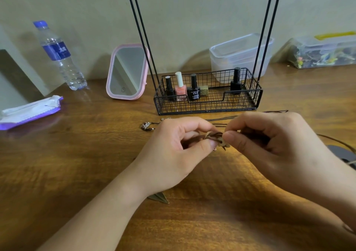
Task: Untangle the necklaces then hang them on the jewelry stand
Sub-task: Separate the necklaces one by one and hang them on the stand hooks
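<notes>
Both hands work just above the wooden table [77, 154], near its front-centre area. The left hand [173, 154] has its fingers curled, thumb and forefinger pinching the tangled necklaces [213, 136] at the knot's left side. The right hand [269, 145] is likewise curled, thumb and forefinger pinching the same knot from the right. The grip points almost touch; the tangle of brown cord and tan pendant pieces sits between the two sets of fingertips, with small pieces hanging just below.

From the knot, dark cords [250, 116] run back and to the right across the table, passing behind the right hand. A silver pendant [146, 126] lies on the table just left of the left hand's knuckles.

The jewelry stand [208, 94], a black wire basket with tall uprights, stands just behind the hands toward the table's rear edge. It holds nail polish bottles [180, 87]. No necklace can be seen hanging on it.
</notes>
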`<state>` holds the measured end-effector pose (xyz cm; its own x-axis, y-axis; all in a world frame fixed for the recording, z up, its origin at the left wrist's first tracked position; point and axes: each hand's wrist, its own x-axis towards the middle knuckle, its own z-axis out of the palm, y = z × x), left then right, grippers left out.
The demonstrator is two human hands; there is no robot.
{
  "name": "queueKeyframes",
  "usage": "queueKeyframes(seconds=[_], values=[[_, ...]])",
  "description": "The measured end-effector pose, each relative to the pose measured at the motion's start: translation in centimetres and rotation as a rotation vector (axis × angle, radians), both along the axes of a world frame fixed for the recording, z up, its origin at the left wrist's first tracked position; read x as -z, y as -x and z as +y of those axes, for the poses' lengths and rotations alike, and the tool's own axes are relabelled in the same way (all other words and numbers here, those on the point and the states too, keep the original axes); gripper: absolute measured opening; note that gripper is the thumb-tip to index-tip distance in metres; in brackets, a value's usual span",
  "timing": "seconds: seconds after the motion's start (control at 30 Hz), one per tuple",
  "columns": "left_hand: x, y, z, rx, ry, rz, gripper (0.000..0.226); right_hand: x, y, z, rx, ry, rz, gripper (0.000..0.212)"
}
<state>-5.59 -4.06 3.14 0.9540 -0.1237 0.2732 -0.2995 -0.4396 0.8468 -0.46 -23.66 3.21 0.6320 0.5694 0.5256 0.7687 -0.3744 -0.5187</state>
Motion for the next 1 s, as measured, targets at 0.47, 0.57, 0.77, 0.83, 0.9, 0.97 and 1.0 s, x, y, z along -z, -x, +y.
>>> queueKeyframes(seconds=[0.47, 0.57, 0.77, 0.83, 0.9, 0.97, 1.0], values=[[0.9, -0.2, 0.0, -0.058, -0.170, -0.383, 0.017, -0.4, 0.4, 0.1, -0.030, 0.044, -0.032, 0.024], [0.7, -0.4, 0.3, -0.066, -0.198, -0.422, 0.013, -0.8, 0.5, -0.4, -0.149, 0.118, -0.002, 0.037], [0.2, -0.4, 0.6, -0.120, -0.198, -0.553, 0.015, -2.1, 1.1, -1.4, -0.347, 0.204, -0.138, 0.025], [0.1, -0.3, 0.6, -0.103, -0.183, -0.599, 0.014, -2.1, 0.9, -1.5, -0.286, 0.091, -0.225, 0.016], [0.1, -0.2, 0.6, -0.059, -0.145, -0.633, 0.013, -1.7, 0.6, -1.4, -0.136, -0.160, -0.138, 0.012], [0.2, 0.0, 0.5, -0.023, -0.126, -0.650, 0.013, -1.1, 0.4, -0.8, -0.121, -0.336, 0.121, 0.010], [0.2, 0.0, 0.5, -0.011, -0.129, -0.650, 0.014, -0.7, 0.3, -0.5, -0.145, -0.347, 0.241, 0.016]])
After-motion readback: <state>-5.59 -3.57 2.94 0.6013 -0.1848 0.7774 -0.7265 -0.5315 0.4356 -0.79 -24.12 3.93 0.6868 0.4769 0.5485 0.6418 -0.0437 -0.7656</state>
